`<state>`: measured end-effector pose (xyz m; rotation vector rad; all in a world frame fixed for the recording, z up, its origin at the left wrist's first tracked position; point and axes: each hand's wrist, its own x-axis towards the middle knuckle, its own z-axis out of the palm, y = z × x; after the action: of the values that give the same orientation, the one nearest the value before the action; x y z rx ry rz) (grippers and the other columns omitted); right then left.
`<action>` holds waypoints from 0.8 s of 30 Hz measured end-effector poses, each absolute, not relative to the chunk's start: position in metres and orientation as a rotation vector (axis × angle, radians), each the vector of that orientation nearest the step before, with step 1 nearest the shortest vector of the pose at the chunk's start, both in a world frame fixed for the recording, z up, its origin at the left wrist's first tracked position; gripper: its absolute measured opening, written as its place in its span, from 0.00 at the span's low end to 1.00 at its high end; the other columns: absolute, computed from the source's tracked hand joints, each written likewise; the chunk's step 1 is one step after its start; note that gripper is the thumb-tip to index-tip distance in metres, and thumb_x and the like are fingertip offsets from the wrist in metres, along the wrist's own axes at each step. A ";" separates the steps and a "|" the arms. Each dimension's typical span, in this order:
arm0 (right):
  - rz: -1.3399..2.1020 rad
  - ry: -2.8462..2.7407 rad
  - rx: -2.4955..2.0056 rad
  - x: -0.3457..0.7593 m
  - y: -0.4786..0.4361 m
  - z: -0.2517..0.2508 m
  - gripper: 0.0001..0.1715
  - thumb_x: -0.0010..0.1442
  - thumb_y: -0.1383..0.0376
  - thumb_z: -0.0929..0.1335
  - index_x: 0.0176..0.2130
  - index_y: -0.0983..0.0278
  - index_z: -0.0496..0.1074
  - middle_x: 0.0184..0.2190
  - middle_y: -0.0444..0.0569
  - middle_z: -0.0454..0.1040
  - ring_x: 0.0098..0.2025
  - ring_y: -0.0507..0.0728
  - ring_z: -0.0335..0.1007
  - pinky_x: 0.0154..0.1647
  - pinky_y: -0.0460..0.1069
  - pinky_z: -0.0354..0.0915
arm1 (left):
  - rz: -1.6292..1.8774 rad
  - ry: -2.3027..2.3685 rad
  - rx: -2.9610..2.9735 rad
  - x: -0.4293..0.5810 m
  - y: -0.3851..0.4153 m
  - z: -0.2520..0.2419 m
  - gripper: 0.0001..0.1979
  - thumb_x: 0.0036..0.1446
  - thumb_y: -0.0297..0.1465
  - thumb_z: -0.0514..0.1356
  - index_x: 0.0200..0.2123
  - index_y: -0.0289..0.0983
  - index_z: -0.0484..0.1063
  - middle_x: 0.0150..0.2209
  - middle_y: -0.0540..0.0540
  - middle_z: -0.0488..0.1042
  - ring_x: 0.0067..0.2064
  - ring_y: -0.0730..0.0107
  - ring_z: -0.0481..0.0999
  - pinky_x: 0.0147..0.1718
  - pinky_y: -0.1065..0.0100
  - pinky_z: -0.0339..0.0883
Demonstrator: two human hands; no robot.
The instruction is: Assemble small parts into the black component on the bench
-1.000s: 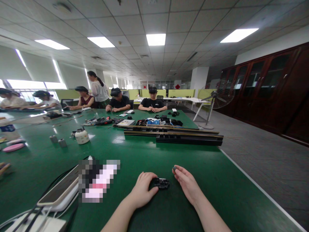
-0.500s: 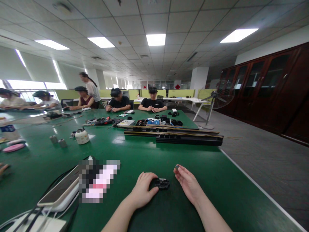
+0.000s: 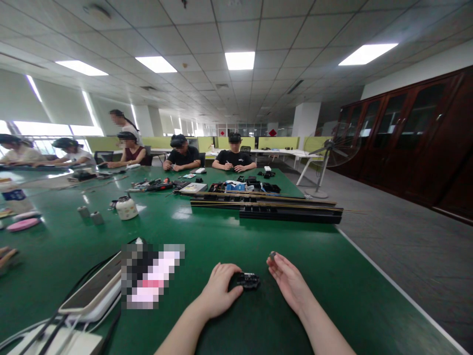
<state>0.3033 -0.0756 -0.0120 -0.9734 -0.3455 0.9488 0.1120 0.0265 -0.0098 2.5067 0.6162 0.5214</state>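
On the green tabletop (image 3: 314, 256) in front of me, my left hand (image 3: 219, 292) is closed on a small black plastic part (image 3: 250, 281), gripping its left end between thumb and fingers. A strip of pale metal shows along the part's upper edge. To the right, my right hand (image 3: 290, 281) is raised a little, pinching a tiny grey piece (image 3: 272, 255) between its fingertips. A gap separates this piece from the black part. The exact kind of either object is too small to make out.
Left of my hands lie a phone-like device (image 3: 94, 283), cables and a white box (image 3: 70, 342). Long black rails (image 3: 291, 215) with thin rods cross the table ahead. A white jar (image 3: 126, 208) stands left of them. Another person's hand (image 3: 6, 257) shows at the left edge.
Both my hands hold nearly the same pose and place. In the background, the standing person has shifted left behind a seated one.
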 end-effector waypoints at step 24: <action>0.971 -0.338 -0.949 0.305 -0.075 -0.014 0.14 0.42 0.63 0.74 0.32 0.60 0.74 0.31 0.44 0.76 0.39 0.55 0.72 0.42 0.49 0.64 | 0.510 0.628 2.492 0.112 0.026 -0.010 0.14 0.50 0.29 0.57 0.43 0.42 0.65 0.45 0.47 0.69 0.49 0.60 0.64 0.55 0.55 0.47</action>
<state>0.3047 -0.0752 -0.0135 -0.9487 -0.3376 0.9712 0.1122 0.0261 -0.0095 2.4919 0.6278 0.5103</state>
